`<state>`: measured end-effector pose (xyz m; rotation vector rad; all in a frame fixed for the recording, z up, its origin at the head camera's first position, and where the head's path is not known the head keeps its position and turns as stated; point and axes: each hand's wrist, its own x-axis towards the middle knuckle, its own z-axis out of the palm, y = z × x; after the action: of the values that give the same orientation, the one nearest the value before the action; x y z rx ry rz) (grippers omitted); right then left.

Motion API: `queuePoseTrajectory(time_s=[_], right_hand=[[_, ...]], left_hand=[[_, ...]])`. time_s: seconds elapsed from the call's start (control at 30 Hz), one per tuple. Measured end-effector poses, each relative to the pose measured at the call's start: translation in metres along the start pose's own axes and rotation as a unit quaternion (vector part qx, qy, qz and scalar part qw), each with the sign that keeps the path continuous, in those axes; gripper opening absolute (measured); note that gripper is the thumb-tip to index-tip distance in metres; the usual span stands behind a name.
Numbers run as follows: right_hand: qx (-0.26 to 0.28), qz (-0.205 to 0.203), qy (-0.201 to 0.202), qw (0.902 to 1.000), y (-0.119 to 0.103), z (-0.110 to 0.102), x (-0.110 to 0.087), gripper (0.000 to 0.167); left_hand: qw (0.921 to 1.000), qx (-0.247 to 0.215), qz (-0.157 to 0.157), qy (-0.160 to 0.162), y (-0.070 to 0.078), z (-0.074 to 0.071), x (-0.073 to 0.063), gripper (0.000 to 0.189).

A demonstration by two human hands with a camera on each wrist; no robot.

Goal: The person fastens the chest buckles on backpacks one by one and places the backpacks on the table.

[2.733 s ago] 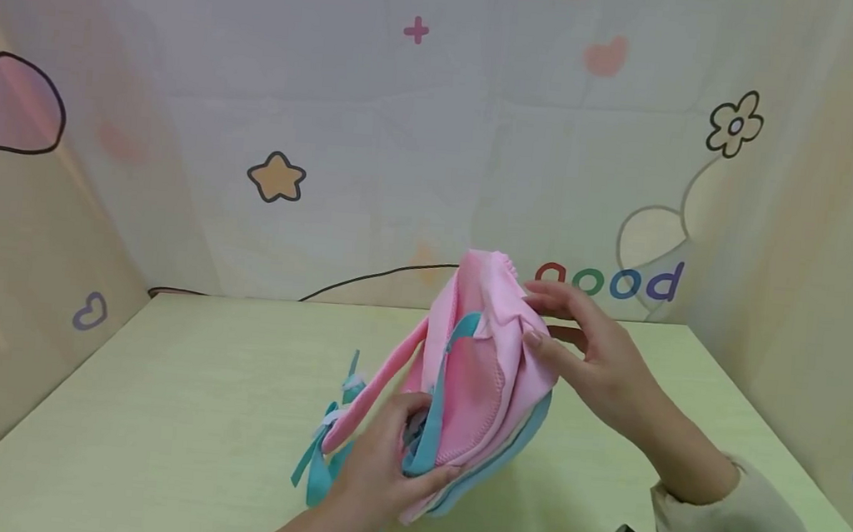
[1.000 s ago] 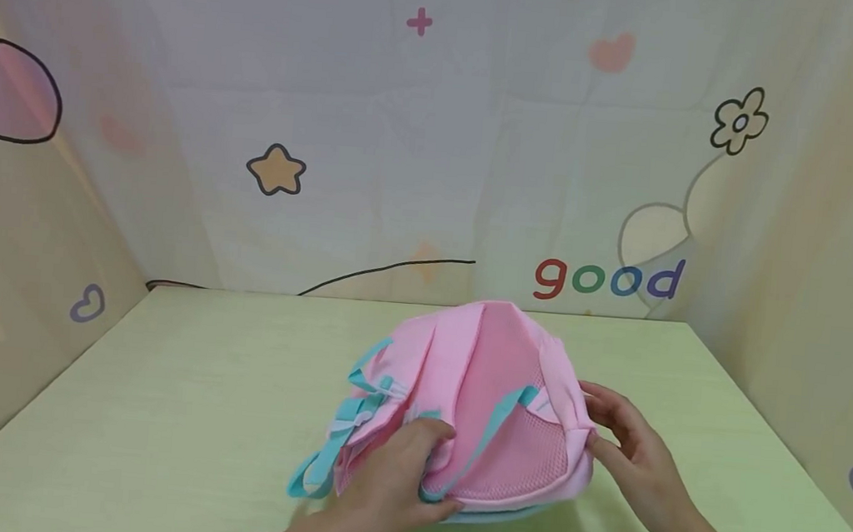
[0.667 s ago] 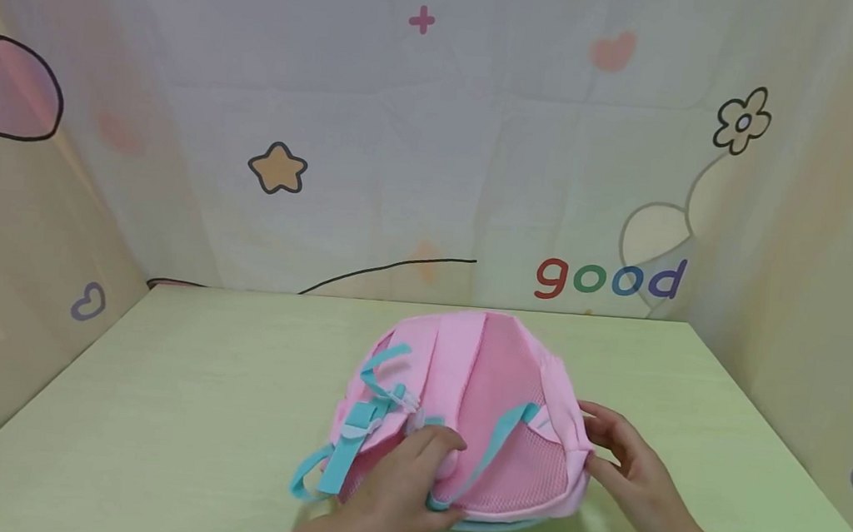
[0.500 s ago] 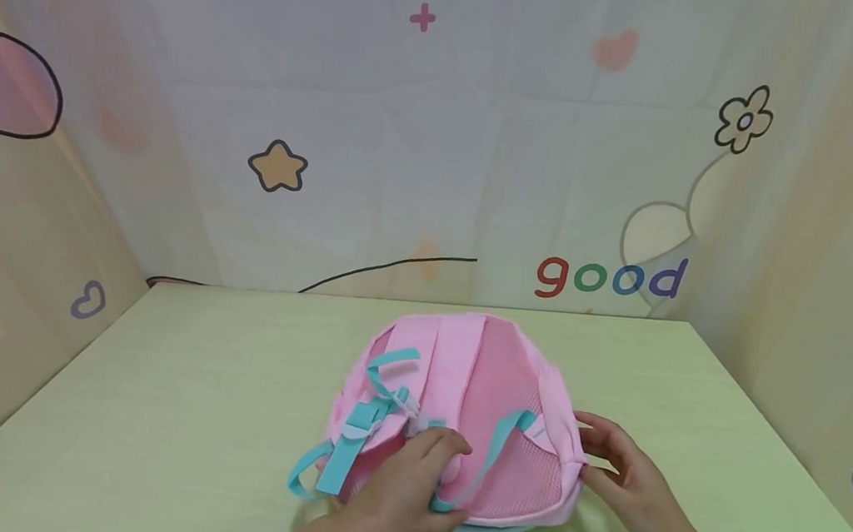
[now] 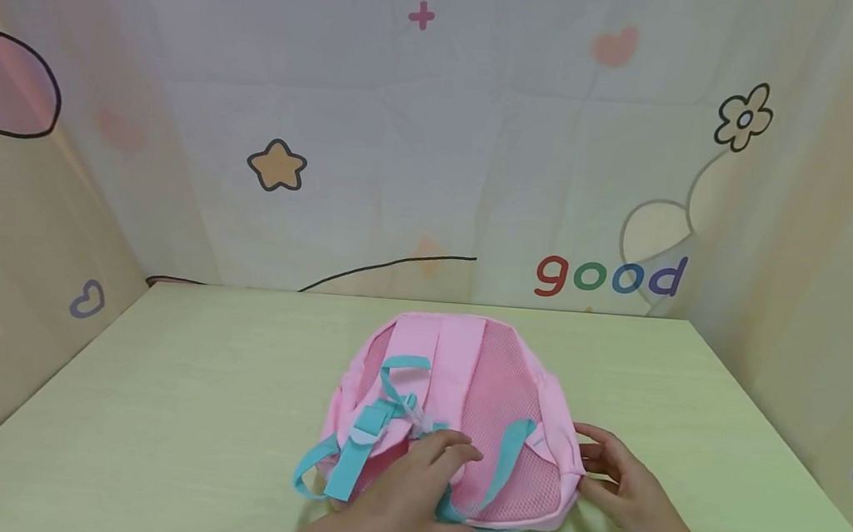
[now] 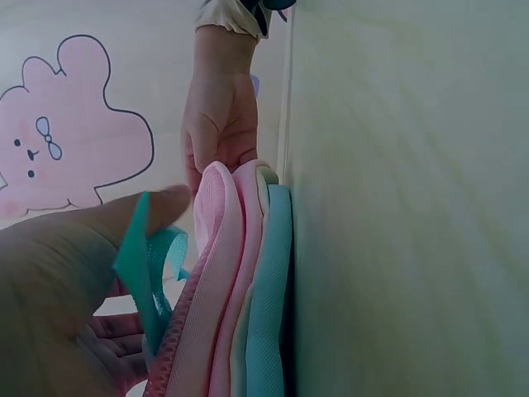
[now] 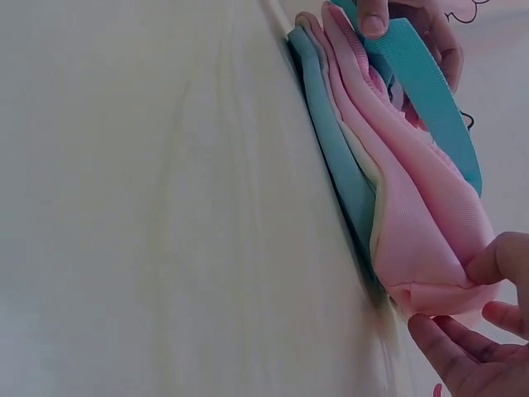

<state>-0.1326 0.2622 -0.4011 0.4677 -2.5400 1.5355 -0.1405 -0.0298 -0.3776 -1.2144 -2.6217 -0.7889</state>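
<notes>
The pink backpack [image 5: 512,373] lies on the worktop [image 5: 198,398]; the left grip [image 5: 409,490], thumb and fingers apart, reaches over its near edge (a teal strap [image 5: 507,464] alongside), and the right grip [image 5: 627,486] pinches its right side.

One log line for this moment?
rounded pink fabric backpack: on flat pale-green table; left hand: at teal fabric strap; right hand: holding backpack

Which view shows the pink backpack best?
Head: the pink backpack shows its back and shoulder straps, the left hand covering part. Both wrist views show mainly its layered edge and a teal strap.
</notes>
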Motion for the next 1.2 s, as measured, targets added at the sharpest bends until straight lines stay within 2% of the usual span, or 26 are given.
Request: queuePoseTrajectory(time_s=[0.17, 0.4, 0.6, 0.77, 0.97, 1.07, 1.2], right_hand=[[-0.020, -0.006, -0.012, 0.9997, 0.001, -0.005, 0.000, 0.050], [-0.043, -0.044, -0.022, 0.9979, 0.000, -0.016, 0.002, 0.046], [-0.071, -0.047, -0.016, 0.9962, -0.007, -0.024, 0.005, 0.043], [-0.099, -0.039, 0.001, 0.9944, -0.015, -0.029, 0.010, 0.041], [-0.112, -0.042, 0.035, 0.9922, -0.030, -0.027, 0.020, 0.037], [-0.116, -0.043, 0.050, 0.9911, -0.039, -0.022, 0.025, 0.034], [-0.112, -0.041, 0.050, 0.9916, -0.051, -0.014, 0.032, 0.033]], left_hand=[[0.9994, 0.012, 0.027, 0.020, 0.000, -0.003, 0.000, 0.064], [0.9994, 0.014, 0.004, 0.031, 0.004, -0.018, 0.001, 0.056], [0.9993, 0.006, 0.012, 0.034, 0.007, -0.026, 0.000, 0.053], [0.9965, 0.007, 0.034, 0.076, 0.009, -0.036, 0.001, 0.051], [0.9934, 0.020, 0.030, 0.109, -0.004, -0.046, 0.003, 0.050], [0.9913, 0.052, 0.034, 0.116, -0.013, -0.048, 0.005, 0.050], [0.9872, 0.102, 0.044, 0.114, -0.025, -0.050, 0.007, 0.050]])
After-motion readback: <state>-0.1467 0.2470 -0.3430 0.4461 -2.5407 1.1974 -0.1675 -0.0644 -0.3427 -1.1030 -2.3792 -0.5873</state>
